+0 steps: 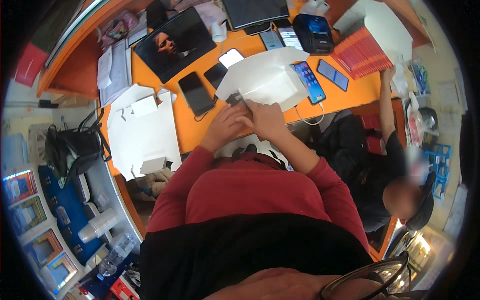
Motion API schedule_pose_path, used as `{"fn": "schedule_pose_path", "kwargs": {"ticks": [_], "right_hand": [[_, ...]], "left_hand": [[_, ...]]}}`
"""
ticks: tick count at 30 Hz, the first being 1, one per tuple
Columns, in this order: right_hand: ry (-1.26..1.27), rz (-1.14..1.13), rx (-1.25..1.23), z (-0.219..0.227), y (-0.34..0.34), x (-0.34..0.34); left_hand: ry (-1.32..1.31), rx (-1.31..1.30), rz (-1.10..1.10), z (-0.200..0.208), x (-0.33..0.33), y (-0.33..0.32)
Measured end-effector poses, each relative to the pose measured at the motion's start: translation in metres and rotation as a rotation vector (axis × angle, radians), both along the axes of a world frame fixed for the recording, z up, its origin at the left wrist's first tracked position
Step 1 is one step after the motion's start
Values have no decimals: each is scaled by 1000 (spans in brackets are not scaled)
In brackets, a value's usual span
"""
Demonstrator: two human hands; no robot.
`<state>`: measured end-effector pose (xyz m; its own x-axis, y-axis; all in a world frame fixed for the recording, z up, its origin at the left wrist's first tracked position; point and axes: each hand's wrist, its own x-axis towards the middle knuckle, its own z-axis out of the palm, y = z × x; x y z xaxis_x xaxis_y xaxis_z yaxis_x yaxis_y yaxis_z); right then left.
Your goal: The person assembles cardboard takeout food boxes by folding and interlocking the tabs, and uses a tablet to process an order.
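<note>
My left hand (224, 126) and my right hand (270, 119) meet at the table's near edge, below an open white cardboard box (272, 89). A small dark grey object (236, 98) shows at the fingertips of both hands, against the box's near left side. My fingers cover part of it, so I cannot make out its kind. Both hands are closed around it. Left of them a dark phone (196, 94) lies on the orange table (187, 131). A lit phone (310, 82) with a white cable lies right of the box.
Flat white cardboard pieces (142, 130) cover the table's left. Behind are a laptop (175, 45), several phones and a black card terminal (313, 34). Another person's hand (386, 75) touches a stack of red-edged boxes (362, 52) at the right. A black bag (77, 147) hangs at the left.
</note>
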<state>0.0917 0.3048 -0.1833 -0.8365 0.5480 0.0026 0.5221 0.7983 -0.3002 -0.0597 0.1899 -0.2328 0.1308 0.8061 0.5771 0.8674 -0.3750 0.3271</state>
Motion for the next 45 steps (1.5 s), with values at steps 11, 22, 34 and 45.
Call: {"fn": "schedule_pose_path", "kwargs": {"ticks": [11, 22, 34, 45], "right_hand": [[468, 332, -262, 15, -79, -40], [500, 278, -338, 17, -157, -96], [589, 208, -386, 11, -217, -126], [1004, 30, -549, 11, -239, -191]], "left_hand": [[-278, -810, 472, 55, -130, -233], [-729, -1051, 301, 42, -209, -281], [-1069, -554, 400, 9, -246, -288], [-1615, -205, 385, 48, -189, -288]]}}
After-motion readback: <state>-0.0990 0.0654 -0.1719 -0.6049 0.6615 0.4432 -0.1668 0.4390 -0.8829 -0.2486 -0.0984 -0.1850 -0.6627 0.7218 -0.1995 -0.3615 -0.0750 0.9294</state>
